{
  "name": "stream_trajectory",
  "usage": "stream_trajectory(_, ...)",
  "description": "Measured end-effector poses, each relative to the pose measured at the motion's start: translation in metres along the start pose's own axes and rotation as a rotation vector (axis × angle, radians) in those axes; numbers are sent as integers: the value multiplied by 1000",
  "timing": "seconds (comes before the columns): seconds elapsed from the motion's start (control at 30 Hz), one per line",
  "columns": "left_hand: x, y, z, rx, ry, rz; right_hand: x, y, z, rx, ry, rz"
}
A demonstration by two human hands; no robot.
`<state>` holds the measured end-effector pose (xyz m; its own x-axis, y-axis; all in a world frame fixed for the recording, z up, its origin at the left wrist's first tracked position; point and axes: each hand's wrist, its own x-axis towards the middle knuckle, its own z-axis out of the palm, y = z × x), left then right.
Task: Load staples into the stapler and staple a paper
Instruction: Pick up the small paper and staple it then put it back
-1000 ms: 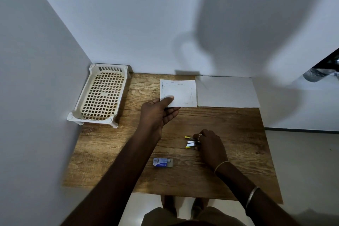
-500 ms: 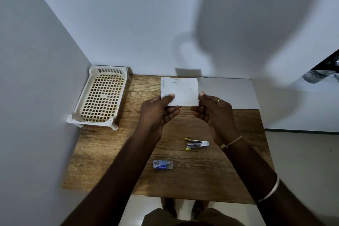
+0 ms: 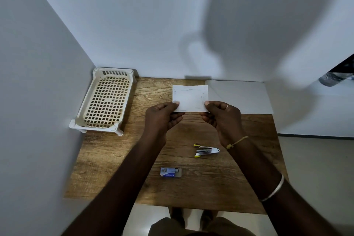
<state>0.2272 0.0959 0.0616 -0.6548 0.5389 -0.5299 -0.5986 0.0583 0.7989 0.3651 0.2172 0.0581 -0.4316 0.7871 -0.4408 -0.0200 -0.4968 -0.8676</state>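
Pinching paper (image 3: 189, 97) with both hands (image 3: 162, 119) (image 3: 222, 117); stapler (image 3: 206, 151) lies open on surface (image 3: 115, 159); risk: staples may spill.

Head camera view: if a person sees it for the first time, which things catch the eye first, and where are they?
First, the small white paper, held up over the far middle of the wooden table by the left hand and the right hand, each pinching a lower corner. Next, the stapler lying open on the table below the right hand, with the staple box nearer the front edge. Last, the cream basket in the far left corner.
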Motion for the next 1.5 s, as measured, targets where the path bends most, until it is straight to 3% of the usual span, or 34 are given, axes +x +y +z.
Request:
stream_trajectory(0.27,43,-40,-8,169,66,-22,32,35,-5,-145,73,84)
stream_trajectory(0.6,80,-92,-25,821,196,198,59,81,-9,-450,198,152)
stream_trajectory(1.07,79,-104,-27,1093,155,452,67,100,-15,-815,195,32)
stream_trajectory(1.33,69,-105,-34,1196,134,480,54,81,-15,-1043,201,-137)
stream_trajectory(1.43,57,-107,-42,1390,40,701,39,78,-16,-1248,54,-382)
stream_trajectory(1.5,54,-109,-47,1579,-116,838,28,86,-14,-1383,-100,-459)
